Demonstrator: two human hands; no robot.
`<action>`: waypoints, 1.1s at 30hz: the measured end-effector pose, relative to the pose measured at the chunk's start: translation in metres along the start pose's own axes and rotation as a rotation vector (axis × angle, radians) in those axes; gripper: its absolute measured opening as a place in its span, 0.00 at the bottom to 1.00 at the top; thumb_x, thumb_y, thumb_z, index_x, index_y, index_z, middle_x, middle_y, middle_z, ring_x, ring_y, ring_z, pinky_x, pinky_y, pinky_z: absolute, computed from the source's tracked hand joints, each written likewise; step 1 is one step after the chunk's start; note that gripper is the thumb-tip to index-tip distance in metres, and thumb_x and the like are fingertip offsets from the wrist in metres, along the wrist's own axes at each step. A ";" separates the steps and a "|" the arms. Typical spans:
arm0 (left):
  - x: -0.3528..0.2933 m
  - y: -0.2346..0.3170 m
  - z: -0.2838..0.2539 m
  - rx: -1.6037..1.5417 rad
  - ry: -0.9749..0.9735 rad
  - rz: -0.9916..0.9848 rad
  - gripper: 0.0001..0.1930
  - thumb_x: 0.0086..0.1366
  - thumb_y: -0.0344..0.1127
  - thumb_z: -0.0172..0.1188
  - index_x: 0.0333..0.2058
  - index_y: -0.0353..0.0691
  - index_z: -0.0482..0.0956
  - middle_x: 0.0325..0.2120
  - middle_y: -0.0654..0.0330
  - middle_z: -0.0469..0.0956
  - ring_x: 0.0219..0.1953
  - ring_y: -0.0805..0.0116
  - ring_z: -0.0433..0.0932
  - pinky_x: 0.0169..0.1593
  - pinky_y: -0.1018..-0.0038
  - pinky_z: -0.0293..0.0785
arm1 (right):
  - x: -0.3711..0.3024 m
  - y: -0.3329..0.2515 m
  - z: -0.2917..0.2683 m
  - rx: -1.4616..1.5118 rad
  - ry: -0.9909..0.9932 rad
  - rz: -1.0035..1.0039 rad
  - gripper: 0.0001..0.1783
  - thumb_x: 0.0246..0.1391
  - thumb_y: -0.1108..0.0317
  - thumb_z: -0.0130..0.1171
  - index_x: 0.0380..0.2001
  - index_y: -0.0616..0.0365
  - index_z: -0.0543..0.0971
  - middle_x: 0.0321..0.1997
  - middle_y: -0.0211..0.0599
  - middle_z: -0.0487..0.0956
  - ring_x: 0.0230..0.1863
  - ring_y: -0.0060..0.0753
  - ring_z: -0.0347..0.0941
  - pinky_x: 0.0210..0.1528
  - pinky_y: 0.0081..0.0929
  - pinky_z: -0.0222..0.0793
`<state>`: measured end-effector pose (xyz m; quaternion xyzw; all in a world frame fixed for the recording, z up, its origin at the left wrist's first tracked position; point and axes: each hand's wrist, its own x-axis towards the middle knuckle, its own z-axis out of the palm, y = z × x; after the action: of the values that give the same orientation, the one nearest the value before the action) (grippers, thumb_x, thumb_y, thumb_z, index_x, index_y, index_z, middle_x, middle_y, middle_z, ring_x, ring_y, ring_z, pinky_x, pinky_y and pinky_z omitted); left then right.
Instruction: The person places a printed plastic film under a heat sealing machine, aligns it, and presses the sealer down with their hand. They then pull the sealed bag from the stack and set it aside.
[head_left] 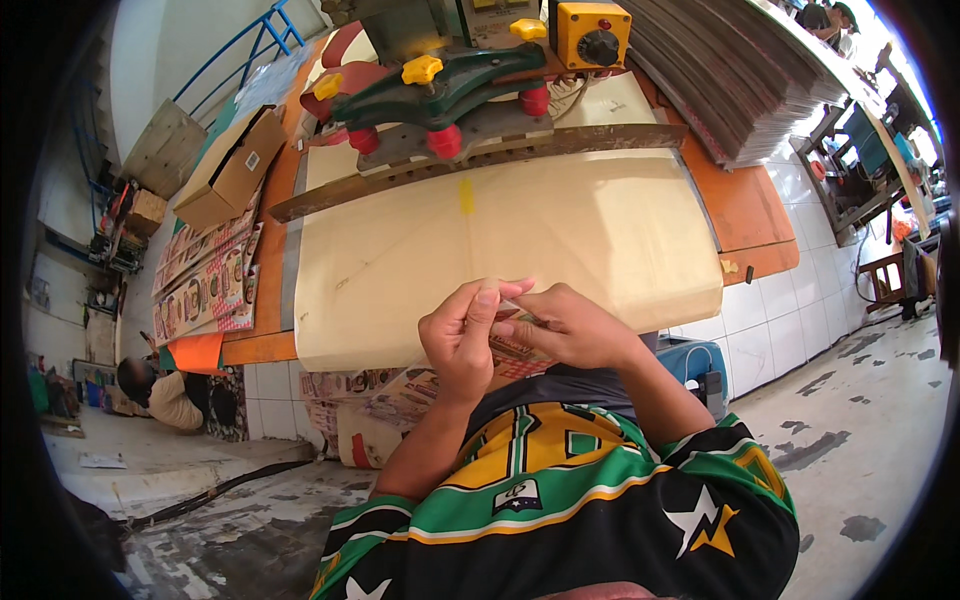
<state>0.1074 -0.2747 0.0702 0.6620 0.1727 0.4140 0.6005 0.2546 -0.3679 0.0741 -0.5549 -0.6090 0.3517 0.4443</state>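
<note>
My left hand [463, 335] and my right hand [572, 328] meet in front of my body, above the near edge of a cream sheet [400, 250]. Both are closed, their fingertips pinched together and touching. Whatever lies between the fingers, if anything, is hidden. The sheet covers the worktable and bends down over its front edge, with a strip of yellow tape [466, 197] near its far middle. Beyond it a long metal bar [480, 158] runs across the table. Above that bar sits a dark green clamp frame [445, 98] with yellow knobs and red feet.
A yellow control box [591, 35] with a black dial stands at the back. Tall stacked boards [710, 85] rise at far right. An open cardboard box [228, 172] and printed flat cartons [205, 290] lie left. One person [180, 400] is low at left; another [835, 20] is far right.
</note>
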 end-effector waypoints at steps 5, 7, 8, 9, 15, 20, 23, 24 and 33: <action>-0.004 0.008 -0.001 -0.021 0.050 -0.033 0.17 0.77 0.34 0.50 0.36 0.26 0.82 0.35 0.48 0.86 0.41 0.60 0.87 0.43 0.73 0.82 | 0.000 -0.007 0.006 -0.028 0.034 -0.035 0.18 0.69 0.54 0.56 0.44 0.59 0.81 0.28 0.56 0.80 0.29 0.62 0.77 0.33 0.46 0.70; -0.005 0.010 -0.003 -0.040 0.056 -0.033 0.17 0.77 0.34 0.50 0.36 0.26 0.81 0.35 0.48 0.86 0.41 0.59 0.87 0.42 0.73 0.81 | 0.000 -0.008 0.008 -0.036 0.042 -0.036 0.18 0.69 0.54 0.55 0.44 0.59 0.81 0.27 0.56 0.79 0.29 0.62 0.77 0.33 0.46 0.70; -0.006 0.010 -0.004 -0.049 0.060 -0.032 0.17 0.77 0.34 0.50 0.35 0.26 0.81 0.35 0.48 0.85 0.40 0.59 0.87 0.42 0.73 0.81 | 0.000 -0.010 0.009 -0.045 0.043 -0.031 0.18 0.69 0.54 0.55 0.44 0.59 0.81 0.27 0.56 0.79 0.29 0.62 0.77 0.32 0.46 0.71; -0.007 0.011 -0.005 -0.054 0.066 -0.037 0.17 0.77 0.34 0.50 0.35 0.26 0.81 0.35 0.48 0.85 0.40 0.59 0.87 0.41 0.73 0.81 | -0.001 -0.012 0.010 -0.054 0.044 -0.027 0.18 0.69 0.54 0.55 0.44 0.59 0.81 0.27 0.55 0.79 0.29 0.62 0.77 0.32 0.46 0.71; -0.003 0.007 -0.022 -0.207 0.167 -0.084 0.14 0.78 0.36 0.50 0.36 0.33 0.79 0.34 0.50 0.85 0.39 0.60 0.87 0.40 0.74 0.80 | -0.004 -0.017 0.015 -0.081 0.044 -0.046 0.18 0.69 0.55 0.55 0.52 0.56 0.81 0.29 0.55 0.81 0.32 0.61 0.79 0.37 0.46 0.74; 0.017 0.008 -0.045 -0.469 0.163 -0.189 0.11 0.79 0.40 0.50 0.40 0.40 0.76 0.33 0.55 0.86 0.40 0.65 0.86 0.44 0.75 0.79 | -0.010 -0.010 0.024 0.006 0.064 -0.001 0.19 0.69 0.59 0.56 0.58 0.50 0.80 0.34 0.54 0.83 0.35 0.59 0.80 0.40 0.44 0.75; 0.011 0.001 -0.061 -0.697 0.132 -0.228 0.10 0.79 0.40 0.51 0.41 0.41 0.76 0.31 0.60 0.85 0.37 0.69 0.85 0.40 0.76 0.78 | -0.013 -0.013 0.016 0.001 0.036 -0.007 0.19 0.69 0.60 0.56 0.59 0.48 0.80 0.33 0.53 0.83 0.34 0.58 0.81 0.41 0.44 0.75; 0.010 -0.003 -0.068 -0.795 0.135 -0.224 0.10 0.79 0.40 0.51 0.42 0.42 0.76 0.30 0.61 0.84 0.36 0.70 0.85 0.39 0.77 0.78 | -0.013 -0.014 0.013 0.015 0.040 -0.009 0.19 0.69 0.61 0.56 0.60 0.48 0.80 0.33 0.53 0.83 0.34 0.57 0.80 0.41 0.44 0.75; -0.006 0.008 -0.204 -0.779 0.479 -0.027 0.07 0.77 0.38 0.55 0.45 0.42 0.76 0.28 0.66 0.76 0.28 0.75 0.74 0.34 0.78 0.72 | -0.051 -0.020 -0.048 0.033 0.096 -0.278 0.15 0.66 0.66 0.59 0.53 0.55 0.85 0.43 0.45 0.87 0.38 0.46 0.85 0.44 0.39 0.78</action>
<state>-0.0530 -0.1480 0.0625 0.2700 0.1468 0.5815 0.7532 0.2917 -0.4244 0.1022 -0.4741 -0.6520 0.2699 0.5265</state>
